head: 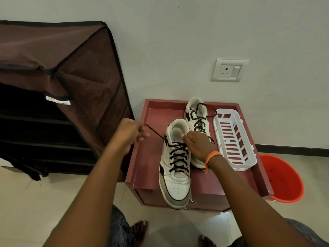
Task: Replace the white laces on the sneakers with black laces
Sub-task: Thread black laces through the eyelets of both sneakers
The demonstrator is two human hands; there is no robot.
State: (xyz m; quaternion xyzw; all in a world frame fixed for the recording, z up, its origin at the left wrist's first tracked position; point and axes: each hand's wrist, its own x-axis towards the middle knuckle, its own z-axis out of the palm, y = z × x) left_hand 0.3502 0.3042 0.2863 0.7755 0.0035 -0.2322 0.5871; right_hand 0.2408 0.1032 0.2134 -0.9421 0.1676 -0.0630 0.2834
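Two white sneakers stand on a low maroon cabinet [146, 157]. The near sneaker [175, 182] is threaded with a black lace [179, 157] in crosses up its front. My left hand [129, 133] pinches one end of that lace and holds it taut out to the left of the shoe. At the shoe's top eyelets my right hand [197, 146] rests on the tongue, fingers curled at the lace. The far sneaker [195, 113] also carries a black lace, whose loose ends loop over its collar. No white laces are in sight.
A white slotted plastic basket [235, 139] lies on the cabinet right of the shoes. An orange bucket [283, 179] stands on the floor at the right. A brown fabric shoe rack [62, 104] is at the left. My bare feet [140, 230] are on the tiled floor below.
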